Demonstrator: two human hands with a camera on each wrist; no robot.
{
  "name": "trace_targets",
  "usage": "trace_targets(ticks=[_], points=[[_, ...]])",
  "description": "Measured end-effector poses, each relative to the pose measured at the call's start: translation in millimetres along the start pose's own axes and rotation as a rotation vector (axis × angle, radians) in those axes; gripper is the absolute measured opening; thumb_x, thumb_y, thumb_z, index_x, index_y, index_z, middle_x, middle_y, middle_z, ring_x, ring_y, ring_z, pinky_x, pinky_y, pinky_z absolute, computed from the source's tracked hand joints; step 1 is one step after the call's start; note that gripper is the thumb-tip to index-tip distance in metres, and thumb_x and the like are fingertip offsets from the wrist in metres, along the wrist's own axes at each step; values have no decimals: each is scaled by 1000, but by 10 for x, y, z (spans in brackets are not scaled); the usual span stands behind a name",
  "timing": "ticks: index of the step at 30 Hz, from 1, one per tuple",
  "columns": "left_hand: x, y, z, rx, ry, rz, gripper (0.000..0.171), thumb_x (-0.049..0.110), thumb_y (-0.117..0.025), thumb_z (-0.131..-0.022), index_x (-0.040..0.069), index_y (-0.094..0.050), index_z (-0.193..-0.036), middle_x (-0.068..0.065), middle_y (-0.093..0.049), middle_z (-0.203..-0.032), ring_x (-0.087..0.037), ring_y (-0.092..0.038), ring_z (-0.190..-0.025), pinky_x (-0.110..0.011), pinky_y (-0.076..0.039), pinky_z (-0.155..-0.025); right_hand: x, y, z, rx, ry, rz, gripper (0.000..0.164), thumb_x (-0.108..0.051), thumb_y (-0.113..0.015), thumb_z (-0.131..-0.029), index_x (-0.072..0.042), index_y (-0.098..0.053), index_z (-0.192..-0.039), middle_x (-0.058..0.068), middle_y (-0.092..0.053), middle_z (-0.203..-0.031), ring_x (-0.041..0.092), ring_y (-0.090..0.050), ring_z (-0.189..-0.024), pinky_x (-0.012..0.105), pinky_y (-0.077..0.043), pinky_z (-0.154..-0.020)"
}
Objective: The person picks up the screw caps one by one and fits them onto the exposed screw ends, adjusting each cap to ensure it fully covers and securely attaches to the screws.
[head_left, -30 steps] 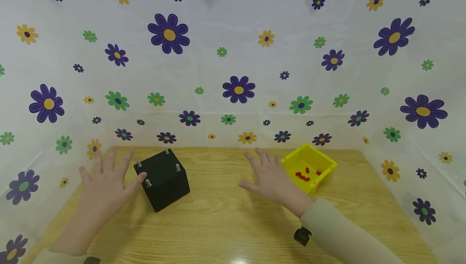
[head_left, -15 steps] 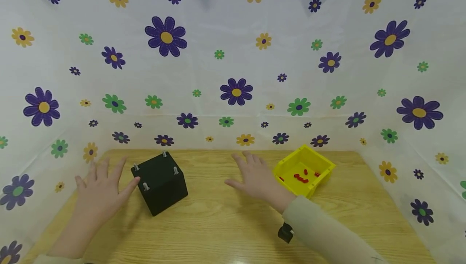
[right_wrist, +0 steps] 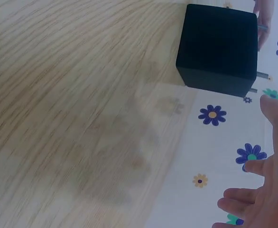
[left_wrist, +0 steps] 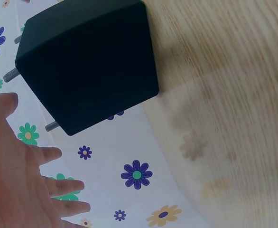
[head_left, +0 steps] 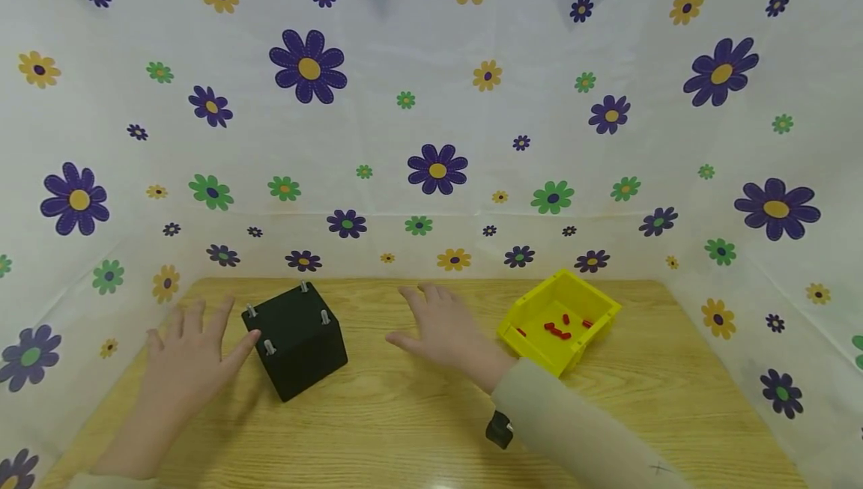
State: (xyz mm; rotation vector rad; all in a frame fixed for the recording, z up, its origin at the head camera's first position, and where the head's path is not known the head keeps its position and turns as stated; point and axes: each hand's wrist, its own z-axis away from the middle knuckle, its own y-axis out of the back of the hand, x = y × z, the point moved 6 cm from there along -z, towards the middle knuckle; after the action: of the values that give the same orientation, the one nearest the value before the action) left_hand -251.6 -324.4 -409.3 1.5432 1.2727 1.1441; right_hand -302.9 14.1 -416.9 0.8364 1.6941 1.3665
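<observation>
A black box [head_left: 300, 339] stands on the wooden table, with a threaded metal stud [head_left: 269, 347] rising near each corner of its top. My left hand [head_left: 185, 362] hovers at the box's left side, fingers spread, the thumb overlapping its edge in the head view. In the left wrist view the thumb [left_wrist: 4, 103] is close to the studs, and nothing is in the hand. Right of the box, my right hand [head_left: 448, 335] hangs over the table with fingers extended and holds nothing. A yellow bin [head_left: 573, 287] with several small red cylinders [head_left: 556, 330] stands beyond the right hand.
A white flowered sheet [head_left: 438, 99] hangs behind the table and along both sides. The wooden table top [head_left: 377, 429] spreads in front of the box and between the hands. A small black device [head_left: 500, 429] sits under the right wrist.
My right hand has moved left, away from the yellow bin and towards the black box. The left hand stays beside the box almost unmoved. The head view has shifted slightly.
</observation>
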Motion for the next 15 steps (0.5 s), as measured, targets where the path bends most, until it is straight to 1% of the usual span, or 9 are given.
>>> trace_targets(ticks=[4, 8, 11, 15], points=[[-17, -48, -20, -13, -11, -4, 83, 65, -42, -107, 3, -33, -163, -47, -30, -156, -73, -25, -141, -92, -18, -105, -159, -10, -40, -1, 8, -1, 81, -69, -55, -101, -19, -40, -163, 13, -48, -160, 32, -48, -149, 51, -40, -123], [-32, -93, -23, -20, -20, -16, 83, 65, -42, -107, 3, -33, -162, -46, -33, -155, -72, -30, -138, -90, -23, -104, -288, -49, -87, 8, 19, 13, 80, -71, -53, -101, -21, -41, -163, 11, -51, -157, 30, -51, -145, 49, -44, -120], [-37, -117, -20, -20, -21, -20, 82, 64, -42, -107, 3, -35, -161, -46, -36, -153, -71, -34, -136, -89, -26, -103, -368, -88, -128, 16, 30, 17, 80, -70, -53, -101, -22, -40, -163, 10, -53, -155, 29, -53, -143, 49, -45, -119], [-46, -129, -27, -18, -19, -5, 82, 64, -42, -107, 3, -35, -161, -46, -38, -151, -71, -35, -136, -89, -25, -104, -471, -96, -162, 18, 45, 0, 78, -68, -53, -102, -21, -40, -163, 10, -54, -155, 29, -53, -144, 49, -44, -120]])
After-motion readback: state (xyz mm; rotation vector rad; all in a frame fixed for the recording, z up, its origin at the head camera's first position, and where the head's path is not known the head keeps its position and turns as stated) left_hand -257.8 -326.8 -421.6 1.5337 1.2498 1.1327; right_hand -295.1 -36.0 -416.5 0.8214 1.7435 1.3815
